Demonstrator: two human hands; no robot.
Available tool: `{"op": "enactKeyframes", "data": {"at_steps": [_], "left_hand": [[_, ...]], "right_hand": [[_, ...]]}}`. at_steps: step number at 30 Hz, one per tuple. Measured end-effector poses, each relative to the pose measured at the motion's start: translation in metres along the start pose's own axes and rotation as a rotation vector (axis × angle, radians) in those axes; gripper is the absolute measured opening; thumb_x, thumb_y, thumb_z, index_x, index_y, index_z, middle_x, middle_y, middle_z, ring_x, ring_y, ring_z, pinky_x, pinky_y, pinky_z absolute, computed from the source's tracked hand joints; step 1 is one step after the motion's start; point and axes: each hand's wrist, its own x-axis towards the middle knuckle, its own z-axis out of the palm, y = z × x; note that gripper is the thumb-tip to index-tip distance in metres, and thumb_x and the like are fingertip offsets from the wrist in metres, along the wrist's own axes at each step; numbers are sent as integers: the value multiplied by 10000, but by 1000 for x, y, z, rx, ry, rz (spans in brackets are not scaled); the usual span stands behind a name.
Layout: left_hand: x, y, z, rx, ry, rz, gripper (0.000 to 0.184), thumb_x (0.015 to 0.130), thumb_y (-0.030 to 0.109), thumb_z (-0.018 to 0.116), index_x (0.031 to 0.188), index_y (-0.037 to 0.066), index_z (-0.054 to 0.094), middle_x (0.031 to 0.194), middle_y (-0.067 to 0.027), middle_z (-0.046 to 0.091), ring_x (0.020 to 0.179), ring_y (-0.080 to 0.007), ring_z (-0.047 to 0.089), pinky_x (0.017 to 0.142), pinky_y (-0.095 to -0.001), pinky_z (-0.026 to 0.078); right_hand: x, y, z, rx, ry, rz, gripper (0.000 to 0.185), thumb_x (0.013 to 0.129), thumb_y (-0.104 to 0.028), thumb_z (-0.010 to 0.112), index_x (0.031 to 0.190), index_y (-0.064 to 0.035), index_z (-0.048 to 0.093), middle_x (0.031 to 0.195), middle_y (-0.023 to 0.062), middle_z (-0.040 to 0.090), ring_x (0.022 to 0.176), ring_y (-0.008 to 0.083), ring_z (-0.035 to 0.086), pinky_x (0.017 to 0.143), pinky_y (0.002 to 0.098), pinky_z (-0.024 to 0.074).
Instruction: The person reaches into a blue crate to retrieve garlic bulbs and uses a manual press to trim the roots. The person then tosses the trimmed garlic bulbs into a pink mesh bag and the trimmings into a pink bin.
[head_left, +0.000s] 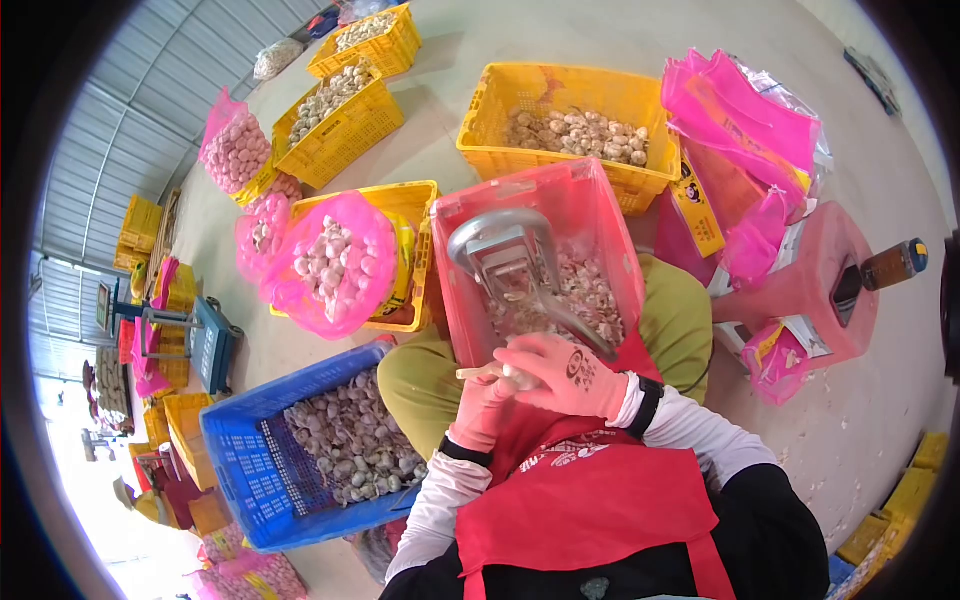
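Observation:
Both my hands wear pink gloves and meet over my lap at the near edge of a red crate (457, 318). My left hand (482, 405) is closed on the stem of a garlic bulb (517, 377). Against the bulb's other side press the fingers of my right hand (570, 375). A grey metal device (515, 265) with a curved handle stands in the red crate, among loose peelings and scraps (585, 290). Beside my left knee, a blue crate (240, 500) holds many garlic bulbs (350, 440).
Ahead stands a yellow crate (560, 75) of garlic. Left of the red crate, a pink net bag (335, 265) of bulbs rests on another yellow crate (425, 240). A pink stool (800, 290) bearing a bottle (893, 266) stands right. A person (165, 500) is at far left.

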Motion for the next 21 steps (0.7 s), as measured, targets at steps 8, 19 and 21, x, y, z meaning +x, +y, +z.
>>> {"op": "enactKeyframes", "data": {"at_steps": [8, 19, 21], "left_hand": [[0, -6, 6, -105, 205, 92, 302, 881, 179, 663, 1117, 17, 567, 922, -63, 626, 830, -158, 606, 742, -274, 487], [-7, 0, 42, -124, 207, 9, 573, 867, 133, 639, 1369, 44, 377, 1177, -38, 549, 1032, -149, 559, 834, -269, 459], [-6, 4, 35, -65, 256, -29, 523, 861, 112, 645, 1331, 42, 429, 1117, -21, 570, 984, -115, 568, 760, -227, 454]], "right_hand": [[-21, 21, 30, 348, 222, 116, 491, 705, -104, 779, 1098, -58, 488, 1117, 141, 532, 1037, 337, 540, 892, 385, 464], [-24, -7, 0, -366, 447, 13, 550, 684, -220, 775, 1143, -106, 493, 1174, 150, 531, 1146, 383, 494, 985, 517, 353], [-28, 12, -6, -462, 477, 84, 559, 755, -205, 723, 1228, -64, 460, 1203, 198, 519, 1156, 405, 485, 975, 496, 371]]}}
